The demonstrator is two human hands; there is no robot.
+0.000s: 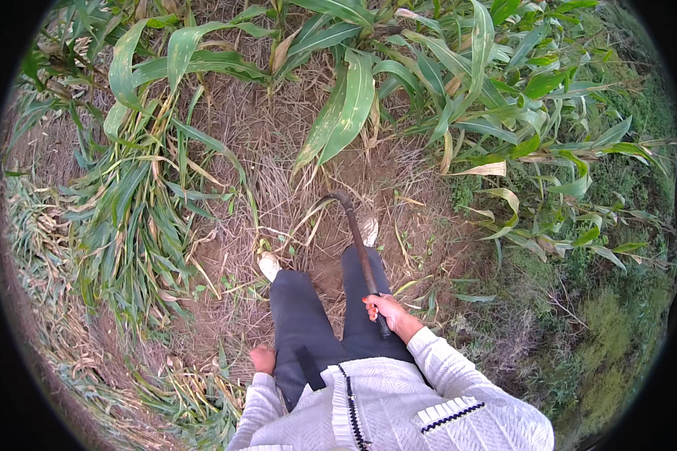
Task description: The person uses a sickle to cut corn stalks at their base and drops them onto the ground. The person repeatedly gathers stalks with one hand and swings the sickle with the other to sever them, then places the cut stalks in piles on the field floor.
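My right hand (388, 311) is closed around the black grip of a sickle (356, 231). Its long brown shaft points away from me, over my right leg. At the far end the blade curves to the left, just above the straw-covered soil, among a few thin dry leaves. Beside my left thigh hangs my left hand (263, 359), its fingers curled and mostly hidden from above. I see nothing in it. Standing corn plants (347, 107) with broad green leaves rise ahead of me, past the sickle's tip.
On the left lies a heap of cut corn stalks (135, 220), with more cut stalks (39, 231) farther left and behind. Leaning corn leaves (508, 208) reach in from the right, over green undergrowth (592, 315). Dry stubble and straw (242, 124) cover the ground around my shoes.
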